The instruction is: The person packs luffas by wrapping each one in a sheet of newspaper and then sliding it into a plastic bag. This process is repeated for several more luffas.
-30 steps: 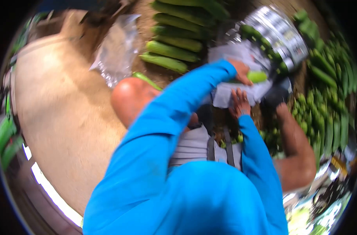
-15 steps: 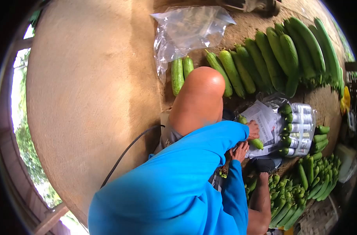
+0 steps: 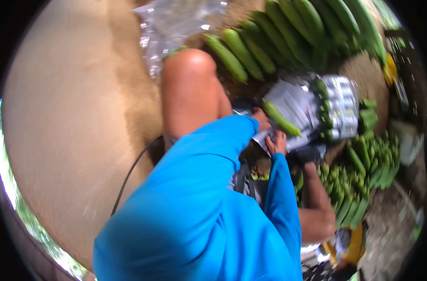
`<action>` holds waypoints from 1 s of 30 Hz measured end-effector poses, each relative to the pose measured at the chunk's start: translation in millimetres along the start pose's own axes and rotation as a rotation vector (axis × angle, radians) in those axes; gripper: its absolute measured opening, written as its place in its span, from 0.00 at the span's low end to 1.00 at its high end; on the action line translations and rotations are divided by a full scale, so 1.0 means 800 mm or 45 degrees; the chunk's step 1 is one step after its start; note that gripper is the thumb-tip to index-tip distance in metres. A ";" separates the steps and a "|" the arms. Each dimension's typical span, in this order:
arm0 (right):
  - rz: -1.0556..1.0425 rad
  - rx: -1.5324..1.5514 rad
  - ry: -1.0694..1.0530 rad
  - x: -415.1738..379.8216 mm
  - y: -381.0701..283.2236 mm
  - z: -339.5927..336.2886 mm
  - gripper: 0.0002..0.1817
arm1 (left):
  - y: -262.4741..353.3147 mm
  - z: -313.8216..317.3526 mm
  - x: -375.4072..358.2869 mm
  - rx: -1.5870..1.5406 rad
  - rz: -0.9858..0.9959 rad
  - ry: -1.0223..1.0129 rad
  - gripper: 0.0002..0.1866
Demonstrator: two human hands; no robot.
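A green cucumber [image 3: 282,118] lies slanting across a printed newspaper sheet [image 3: 292,100]. At the near edge of that sheet is my left hand [image 3: 261,119], close beside the cucumber, its fingers closed on the paper and blurred. Lower down, my right hand [image 3: 276,142] pinches the paper's near edge with thumb and fingers, just below the cucumber's lower end. Right of the sheet sits a clear plastic pack of paper-wrapped cucumbers [image 3: 340,107], their green ends showing toward the paper.
A long row of cucumbers [image 3: 274,40] lies on the ground beyond the paper. Clear plastic sheeting [image 3: 176,23] is at upper left. More green vegetables [image 3: 363,164] are heaped at right, beside my lower leg [image 3: 316,201]. My bent knee [image 3: 190,70] rises at left.
My left hand has let go of the cucumber, which now rests on the newspaper, and has moved to the paper's near edge. The whole view has shifted, with things appearing higher and further left.
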State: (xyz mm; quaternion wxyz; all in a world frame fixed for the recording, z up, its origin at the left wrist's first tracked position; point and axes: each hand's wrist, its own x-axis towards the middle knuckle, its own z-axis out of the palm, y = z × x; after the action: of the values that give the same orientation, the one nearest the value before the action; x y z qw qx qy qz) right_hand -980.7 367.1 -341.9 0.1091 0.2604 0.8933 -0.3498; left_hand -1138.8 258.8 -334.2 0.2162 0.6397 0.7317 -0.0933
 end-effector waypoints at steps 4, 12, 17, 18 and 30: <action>0.307 0.042 0.259 -0.006 -0.023 -0.002 0.25 | -0.009 0.004 0.004 0.051 0.164 -0.036 0.12; 0.361 0.085 0.321 -0.008 -0.061 -0.026 0.20 | -0.017 -0.005 -0.009 -0.015 0.386 0.117 0.10; 0.264 0.072 0.466 0.009 -0.069 -0.053 0.16 | 0.002 0.016 -0.023 0.295 0.299 0.535 0.15; 0.274 0.073 0.464 0.015 -0.072 -0.058 0.16 | 0.006 0.014 -0.025 0.339 0.275 0.548 0.16; 0.090 -0.721 0.145 0.068 -0.026 -0.039 0.36 | -0.100 -0.168 -0.010 -0.284 0.360 -0.868 0.28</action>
State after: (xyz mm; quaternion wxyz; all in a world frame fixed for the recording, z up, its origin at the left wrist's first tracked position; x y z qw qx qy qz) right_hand -1037.9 396.7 -327.8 0.1394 0.2698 0.9504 -0.0674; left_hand -1243.0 294.1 -222.3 0.5262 0.6390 0.5281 -0.1896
